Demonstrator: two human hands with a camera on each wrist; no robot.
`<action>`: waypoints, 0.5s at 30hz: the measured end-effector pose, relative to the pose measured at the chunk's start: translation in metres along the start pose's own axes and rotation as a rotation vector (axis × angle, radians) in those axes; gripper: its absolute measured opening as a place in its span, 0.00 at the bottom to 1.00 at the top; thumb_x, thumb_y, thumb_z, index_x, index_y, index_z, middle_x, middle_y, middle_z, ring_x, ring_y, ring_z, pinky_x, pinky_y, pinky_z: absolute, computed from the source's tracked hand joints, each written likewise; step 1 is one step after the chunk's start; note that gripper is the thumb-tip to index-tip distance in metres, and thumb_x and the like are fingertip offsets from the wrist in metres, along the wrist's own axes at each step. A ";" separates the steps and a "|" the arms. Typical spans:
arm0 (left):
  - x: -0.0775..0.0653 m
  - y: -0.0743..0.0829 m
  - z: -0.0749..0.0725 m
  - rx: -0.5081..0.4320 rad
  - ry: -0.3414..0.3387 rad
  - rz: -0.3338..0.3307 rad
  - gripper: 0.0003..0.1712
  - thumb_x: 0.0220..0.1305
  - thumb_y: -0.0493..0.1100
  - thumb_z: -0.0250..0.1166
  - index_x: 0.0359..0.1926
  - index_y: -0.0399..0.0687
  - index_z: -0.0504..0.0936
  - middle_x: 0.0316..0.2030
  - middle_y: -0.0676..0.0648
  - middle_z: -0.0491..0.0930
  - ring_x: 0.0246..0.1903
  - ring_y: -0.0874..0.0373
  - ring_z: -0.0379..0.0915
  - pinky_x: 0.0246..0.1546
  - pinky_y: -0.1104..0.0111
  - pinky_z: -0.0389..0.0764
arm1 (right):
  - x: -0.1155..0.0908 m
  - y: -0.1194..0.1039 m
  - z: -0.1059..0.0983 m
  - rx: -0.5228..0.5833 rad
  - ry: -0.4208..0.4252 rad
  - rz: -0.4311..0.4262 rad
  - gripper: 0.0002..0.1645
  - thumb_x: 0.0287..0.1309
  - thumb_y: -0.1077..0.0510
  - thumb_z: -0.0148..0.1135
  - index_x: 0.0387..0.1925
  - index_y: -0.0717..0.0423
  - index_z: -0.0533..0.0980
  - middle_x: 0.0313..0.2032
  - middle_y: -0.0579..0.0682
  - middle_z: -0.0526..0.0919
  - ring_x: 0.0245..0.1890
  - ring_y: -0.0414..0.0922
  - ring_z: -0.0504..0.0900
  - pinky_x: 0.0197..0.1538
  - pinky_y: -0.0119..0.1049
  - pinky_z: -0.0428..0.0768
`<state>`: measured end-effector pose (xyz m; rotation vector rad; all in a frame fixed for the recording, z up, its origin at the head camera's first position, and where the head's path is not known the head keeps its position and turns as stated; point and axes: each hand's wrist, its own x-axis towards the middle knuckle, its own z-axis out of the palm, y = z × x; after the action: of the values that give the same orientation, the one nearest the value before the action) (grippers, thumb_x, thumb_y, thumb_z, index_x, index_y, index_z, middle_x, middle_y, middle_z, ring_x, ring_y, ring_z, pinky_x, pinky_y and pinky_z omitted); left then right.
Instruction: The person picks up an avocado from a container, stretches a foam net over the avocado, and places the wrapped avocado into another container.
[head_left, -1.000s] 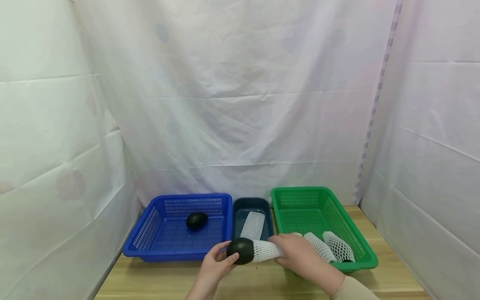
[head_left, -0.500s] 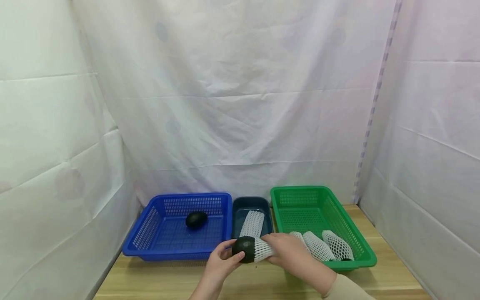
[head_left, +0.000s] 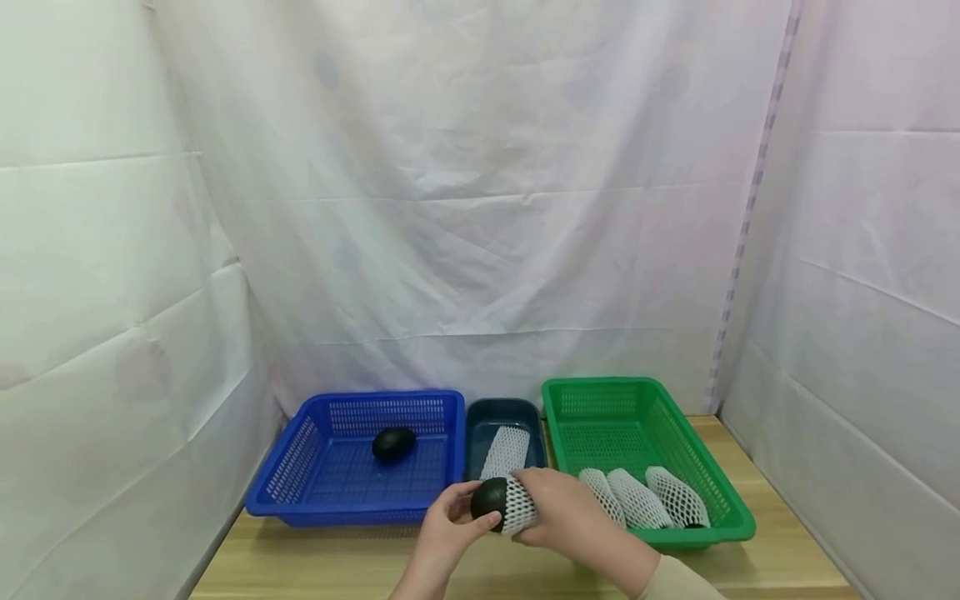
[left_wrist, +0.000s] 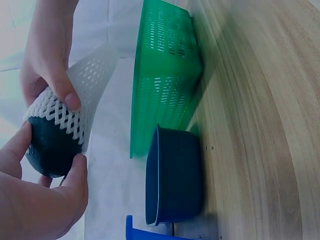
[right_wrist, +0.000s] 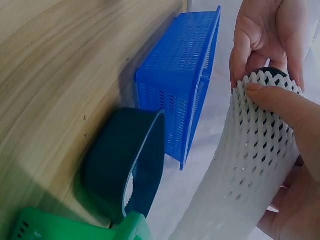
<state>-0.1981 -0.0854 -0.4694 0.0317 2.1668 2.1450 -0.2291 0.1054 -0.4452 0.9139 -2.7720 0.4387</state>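
A dark, egg-shaped avocado is held up over the table's front, partly covered by a white foam net sleeve. My left hand grips its bare end, thumb on the near side and fingers behind. My right hand grips the sleeve round the covered part, thumb on the mesh. In the right wrist view the sleeve's loose tail trails past my right hand, and only a dark sliver of the avocado shows beyond the mesh edge.
A blue basket at the left contains another dark avocado. Between the baskets, a dark teal tub holds a flat foam net sleeve. The green basket at the right has several netted avocados along its front.
My right hand has moved left, drawing the net sleeve further over the avocado, so less sleeve shows between the hands. My left hand and the avocado have shifted slightly right.
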 end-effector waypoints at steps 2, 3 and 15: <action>0.001 -0.001 0.001 0.002 -0.005 -0.003 0.35 0.43 0.48 0.72 0.54 0.44 0.72 0.45 0.43 0.76 0.42 0.53 0.74 0.40 0.61 0.76 | -0.001 -0.002 0.000 0.001 -0.007 -0.002 0.43 0.31 0.40 0.72 0.52 0.53 0.70 0.40 0.44 0.77 0.37 0.41 0.76 0.36 0.38 0.76; 0.001 -0.001 0.002 0.007 -0.003 0.001 0.35 0.43 0.48 0.72 0.54 0.44 0.72 0.45 0.43 0.76 0.42 0.53 0.74 0.40 0.61 0.76 | -0.001 -0.003 0.000 -0.007 -0.003 -0.005 0.44 0.31 0.40 0.72 0.52 0.53 0.69 0.41 0.44 0.77 0.37 0.42 0.76 0.36 0.38 0.76; -0.001 0.001 -0.004 0.082 -0.026 0.033 0.32 0.48 0.50 0.69 0.54 0.45 0.74 0.44 0.45 0.75 0.42 0.54 0.73 0.40 0.62 0.76 | -0.001 -0.004 0.009 -0.043 0.066 -0.044 0.46 0.29 0.43 0.73 0.54 0.53 0.67 0.43 0.45 0.75 0.39 0.42 0.75 0.40 0.39 0.76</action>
<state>-0.1971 -0.0892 -0.4679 0.1009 2.2539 2.0594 -0.2267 0.0996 -0.4532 0.9318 -2.6861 0.3933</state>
